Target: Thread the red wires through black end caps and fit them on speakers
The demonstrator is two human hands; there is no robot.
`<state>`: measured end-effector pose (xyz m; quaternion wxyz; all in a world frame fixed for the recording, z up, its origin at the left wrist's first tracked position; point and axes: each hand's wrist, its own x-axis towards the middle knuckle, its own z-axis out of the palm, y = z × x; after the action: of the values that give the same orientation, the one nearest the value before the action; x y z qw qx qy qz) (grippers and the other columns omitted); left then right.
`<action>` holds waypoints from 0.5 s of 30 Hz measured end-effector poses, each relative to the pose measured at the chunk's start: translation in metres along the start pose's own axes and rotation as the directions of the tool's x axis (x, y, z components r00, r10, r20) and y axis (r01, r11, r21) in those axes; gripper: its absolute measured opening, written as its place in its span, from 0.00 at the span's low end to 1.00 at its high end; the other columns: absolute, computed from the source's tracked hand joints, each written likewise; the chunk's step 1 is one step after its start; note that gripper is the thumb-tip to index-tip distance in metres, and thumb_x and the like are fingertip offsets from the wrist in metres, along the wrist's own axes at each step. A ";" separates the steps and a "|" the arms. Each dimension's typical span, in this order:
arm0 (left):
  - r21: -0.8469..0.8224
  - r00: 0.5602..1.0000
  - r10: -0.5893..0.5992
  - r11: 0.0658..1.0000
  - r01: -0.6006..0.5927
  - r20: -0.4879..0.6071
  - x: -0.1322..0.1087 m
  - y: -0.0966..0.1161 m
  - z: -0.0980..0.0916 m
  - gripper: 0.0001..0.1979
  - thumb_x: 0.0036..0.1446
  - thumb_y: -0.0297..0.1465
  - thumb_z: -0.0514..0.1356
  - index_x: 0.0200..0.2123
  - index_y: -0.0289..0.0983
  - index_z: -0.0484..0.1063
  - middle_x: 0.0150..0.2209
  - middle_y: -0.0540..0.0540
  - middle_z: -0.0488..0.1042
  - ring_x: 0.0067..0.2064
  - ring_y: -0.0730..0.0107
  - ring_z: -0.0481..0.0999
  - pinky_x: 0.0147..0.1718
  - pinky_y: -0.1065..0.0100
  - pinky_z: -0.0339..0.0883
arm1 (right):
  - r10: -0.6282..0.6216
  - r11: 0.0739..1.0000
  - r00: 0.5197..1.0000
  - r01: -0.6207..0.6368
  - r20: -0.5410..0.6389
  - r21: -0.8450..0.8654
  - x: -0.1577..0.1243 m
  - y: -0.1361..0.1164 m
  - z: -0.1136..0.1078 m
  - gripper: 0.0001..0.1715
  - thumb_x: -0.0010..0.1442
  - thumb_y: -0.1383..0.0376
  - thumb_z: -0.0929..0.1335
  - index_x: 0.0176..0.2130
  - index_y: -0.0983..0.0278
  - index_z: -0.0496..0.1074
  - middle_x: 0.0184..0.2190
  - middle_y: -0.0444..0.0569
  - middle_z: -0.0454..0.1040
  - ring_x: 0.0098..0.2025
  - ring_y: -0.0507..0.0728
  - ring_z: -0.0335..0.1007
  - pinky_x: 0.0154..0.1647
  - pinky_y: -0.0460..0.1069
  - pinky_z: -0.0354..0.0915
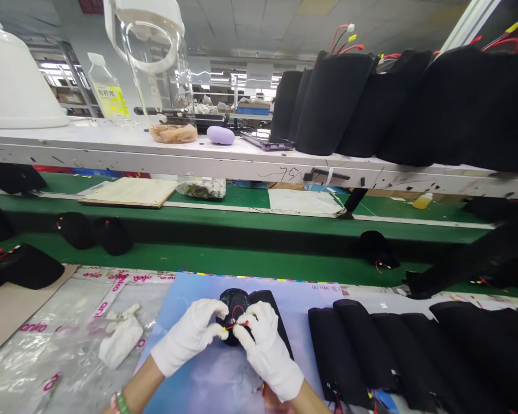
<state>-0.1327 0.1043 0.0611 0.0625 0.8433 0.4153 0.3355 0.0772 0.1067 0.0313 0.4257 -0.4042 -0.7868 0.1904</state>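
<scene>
Both my hands wear white gloves. A black cylindrical casing [232,339] stands with its end facing me on the blue printed sheet [190,382]. A thin red wire [229,327] with a small yellow end crosses in front of it. My left hand [190,334] is curled at the casing's left side, its thumb and finger at the yellow end. From the right, my right hand [268,348] pinches the red wire near its red connector. A second black cylinder [285,330] lies behind my right hand, partly hidden by it.
Several black cylinders [349,345] lie in a row at right, more [334,103] stand on the white shelf [250,158]. A crumpled white glove [121,339] rests on plastic film at left. Black parts [114,236] sit on the green belt [242,261]. A glass jug [162,86] stands above.
</scene>
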 end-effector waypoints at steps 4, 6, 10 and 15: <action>0.022 1.000 0.008 1.000 -0.008 -0.028 -0.002 0.002 0.009 0.11 0.55 0.21 0.59 0.38 0.42 0.70 0.35 0.49 0.75 0.33 0.67 0.74 0.32 0.66 0.70 | 0.190 0.974 0.980 -0.180 -0.061 0.135 -0.003 0.006 0.011 0.05 0.59 0.68 0.69 0.36 0.59 0.67 0.36 0.45 0.69 0.40 0.59 0.65 0.43 0.56 0.61; 0.033 0.999 0.001 0.999 0.001 -0.055 -0.003 0.006 0.019 0.11 0.54 0.21 0.58 0.35 0.43 0.71 0.33 0.50 0.74 0.31 0.66 0.72 0.31 0.65 0.68 | 0.302 0.936 0.948 -0.273 -0.105 0.224 -0.004 0.009 0.019 0.09 0.58 0.66 0.69 0.39 0.59 0.65 0.38 0.46 0.69 0.40 0.59 0.67 0.44 0.57 0.64; -0.004 0.976 -0.123 0.992 0.124 -0.177 -0.012 0.021 0.034 0.12 0.55 0.23 0.61 0.41 0.44 0.70 0.39 0.48 0.74 0.34 0.67 0.75 0.33 0.65 0.73 | 0.468 0.813 0.877 -0.379 -0.110 0.441 -0.017 0.015 0.027 0.20 0.64 0.63 0.65 0.55 0.57 0.60 0.51 0.53 0.71 0.50 0.59 0.74 0.52 0.58 0.70; -0.074 0.835 -0.348 0.933 0.351 -0.425 -0.033 0.022 0.027 0.13 0.63 0.30 0.58 0.51 0.42 0.66 0.54 0.39 0.69 0.55 0.61 0.74 0.53 0.54 0.73 | 0.594 0.664 0.801 -0.437 -0.074 0.606 -0.062 0.022 0.041 0.34 0.53 0.70 0.62 0.59 0.59 0.58 0.52 0.57 0.75 0.53 0.61 0.77 0.53 0.58 0.73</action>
<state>-0.1155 0.0696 0.0318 0.0261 0.6580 0.5669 0.4951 0.0733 0.0721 -0.0382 0.5536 -0.4902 -0.4817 0.4704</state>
